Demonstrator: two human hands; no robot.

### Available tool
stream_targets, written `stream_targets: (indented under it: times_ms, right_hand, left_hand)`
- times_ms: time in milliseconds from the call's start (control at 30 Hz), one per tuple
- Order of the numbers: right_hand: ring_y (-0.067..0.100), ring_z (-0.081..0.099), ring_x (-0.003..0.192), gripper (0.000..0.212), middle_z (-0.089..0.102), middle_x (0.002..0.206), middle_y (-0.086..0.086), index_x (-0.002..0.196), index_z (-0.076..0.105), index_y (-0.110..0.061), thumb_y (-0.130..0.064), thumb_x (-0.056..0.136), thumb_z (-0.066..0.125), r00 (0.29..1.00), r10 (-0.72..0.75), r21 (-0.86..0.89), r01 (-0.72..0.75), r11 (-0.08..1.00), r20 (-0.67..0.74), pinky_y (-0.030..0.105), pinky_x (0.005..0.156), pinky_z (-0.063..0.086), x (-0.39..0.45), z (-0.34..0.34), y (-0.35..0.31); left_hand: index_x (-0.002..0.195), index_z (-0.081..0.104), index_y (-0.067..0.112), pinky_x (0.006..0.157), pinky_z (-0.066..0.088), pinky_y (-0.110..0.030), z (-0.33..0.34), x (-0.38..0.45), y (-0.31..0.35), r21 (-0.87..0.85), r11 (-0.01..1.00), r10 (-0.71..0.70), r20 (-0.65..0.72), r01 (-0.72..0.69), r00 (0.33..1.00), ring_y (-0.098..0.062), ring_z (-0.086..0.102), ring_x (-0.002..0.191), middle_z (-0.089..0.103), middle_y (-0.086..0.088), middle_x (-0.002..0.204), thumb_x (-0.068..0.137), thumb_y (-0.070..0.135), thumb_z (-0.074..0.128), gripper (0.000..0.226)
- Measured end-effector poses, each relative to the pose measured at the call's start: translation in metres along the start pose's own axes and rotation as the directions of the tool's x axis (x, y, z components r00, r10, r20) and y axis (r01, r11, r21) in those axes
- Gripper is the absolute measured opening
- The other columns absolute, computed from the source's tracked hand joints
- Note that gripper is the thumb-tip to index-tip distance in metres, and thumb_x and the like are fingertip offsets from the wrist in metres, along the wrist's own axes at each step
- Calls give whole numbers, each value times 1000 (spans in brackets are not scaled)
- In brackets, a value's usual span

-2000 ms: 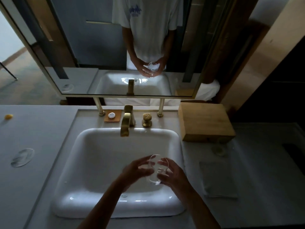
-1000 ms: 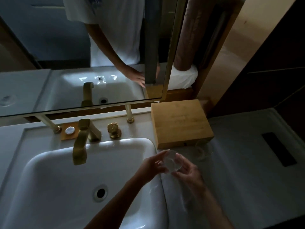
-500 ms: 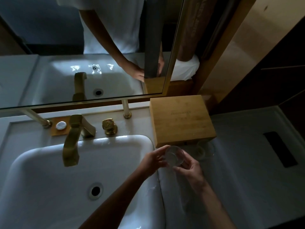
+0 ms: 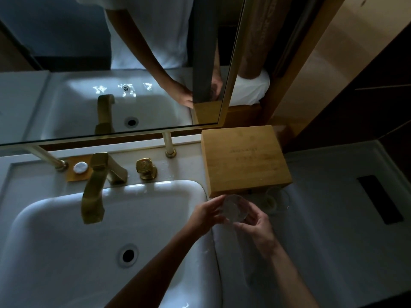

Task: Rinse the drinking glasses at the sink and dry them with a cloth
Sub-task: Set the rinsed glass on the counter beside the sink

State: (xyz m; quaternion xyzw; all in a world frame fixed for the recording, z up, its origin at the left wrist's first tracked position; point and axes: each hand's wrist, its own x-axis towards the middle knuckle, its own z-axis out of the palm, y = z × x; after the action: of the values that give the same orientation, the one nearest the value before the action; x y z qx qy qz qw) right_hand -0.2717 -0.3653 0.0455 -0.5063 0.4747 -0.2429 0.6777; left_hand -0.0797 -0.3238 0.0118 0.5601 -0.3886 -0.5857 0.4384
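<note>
I am holding a clear drinking glass (image 4: pixel 234 207) between both hands, over the counter (image 4: pixel 333 241) just to the right of the white sink (image 4: pixel 66 252) and just in front of the wooden box (image 4: pixel 244 158). My left hand (image 4: pixel 205 215) is gripping the glass from the sink side, fingers curled round its left wall, while my right hand (image 4: pixel 255 223) is cupping it from below and to the right, thumb and fingers curled round its lower edge. The two hands are close together with only the glass between them, and the glass is tilted so that one round end is facing up towards me; I cannot tell whether that is the mouth or the base. A second glass (image 4: pixel 277 201) is standing on the counter just beyond my right hand, against the front corner of the wooden box. The brass faucet (image 4: pixel 95 185) is arching over the basin well to the left of my hands. Compared with two seconds ago, I am no longer holding the glass above the middle of the basin: I have been carrying it rightwards, past the sink's right rim, and over the last half second it is staying almost where it was, both hands keeping their grip. In the mirror (image 4: pixel 111 74) my arms are showing reflected above the basin.
</note>
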Motion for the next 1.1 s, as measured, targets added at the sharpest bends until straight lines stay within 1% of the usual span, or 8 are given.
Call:
stream_targets:
  times_ms: [200, 300, 400, 533, 633, 733, 900, 1100]
  right_hand:
    - [20, 62, 121, 70, 67, 128, 5, 131, 55, -14, 4, 69, 81, 999, 37, 23, -37, 999, -11, 29, 95, 53, 2, -1, 5]
    - [21, 61, 123, 78, 65, 130, 5, 135, 51, -12, -6, 66, 87, 997, 71, 48, -69, 996, -40, 39, 102, 51, 1, 1, 11]
    - [19, 59, 124, 90, 64, 132, 3, 139, 47, -12, -16, 60, 91, 991, 92, 87, -84, 993, -98, 43, 106, 48, -3, 2, 15]
    - [16, 61, 121, 74, 64, 131, 1, 137, 49, -15, -16, 72, 84, 987, 106, 68, -99, 993, -122, 35, 102, 50, -9, 6, 16]
    - [13, 63, 116, 53, 64, 128, 2, 133, 51, -15, -7, 85, 72, 980, 86, 52, -78, 996, -182, 24, 92, 54, -13, 6, 20]
    - [13, 61, 111, 51, 60, 130, 8, 138, 46, -7, -3, 91, 64, 963, 77, 44, -68, 997, -257, 21, 89, 52, -21, 7, 20]
    - [15, 59, 107, 45, 59, 127, 12, 135, 48, 2, 5, 91, 60, 962, 5, -40, -16, 999, -271, 7, 78, 53, -40, 7, 25]
    - [27, 59, 104, 37, 63, 115, 18, 124, 55, 7, 10, 88, 62, 954, -78, -152, 35, 988, -290, 6, 75, 52, -65, 7, 39]
  left_hand:
    - [117, 64, 39, 88, 57, -25, 1, -1, -1, 12, 999, 35, -38, -35, 999, -5, 71, 104, 69, -1, 119, 73, -15, 75, 71]
    - [112, 67, 52, 94, 58, -39, 1, -4, -2, 81, 995, 62, -65, -56, 996, -23, 71, 110, 72, -8, 118, 70, 15, 84, 58]
    - [112, 68, 45, 95, 58, -44, -3, -7, -7, 135, 990, 60, -81, -49, 995, -27, 69, 112, 71, -15, 117, 68, 31, 84, 49]
    - [110, 64, 25, 88, 58, -33, -14, -14, -7, 204, 979, 32, -108, -10, 994, -18, 68, 96, 69, -13, 108, 81, 7, 80, 37]
    - [104, 65, 32, 74, 55, -17, -21, -28, -3, 305, 952, 67, -172, -12, 983, -2, 68, 81, 72, 3, 93, 89, 18, 74, 22]
    - [90, 66, 36, 66, 51, -19, -25, -47, 2, 302, 953, 76, -239, 0, 968, -3, 67, 68, 72, 2, 80, 93, 17, 69, 19]
    - [87, 67, 37, 65, 49, -22, -31, -91, -1, 303, 953, 81, -343, 28, 936, -4, 67, 65, 73, 1, 78, 97, 19, 64, 21]
    - [96, 72, 21, 69, 46, -13, -27, -151, -22, 461, 884, 145, -422, 74, 895, 7, 62, 78, 67, 11, 83, 97, 21, 63, 9]
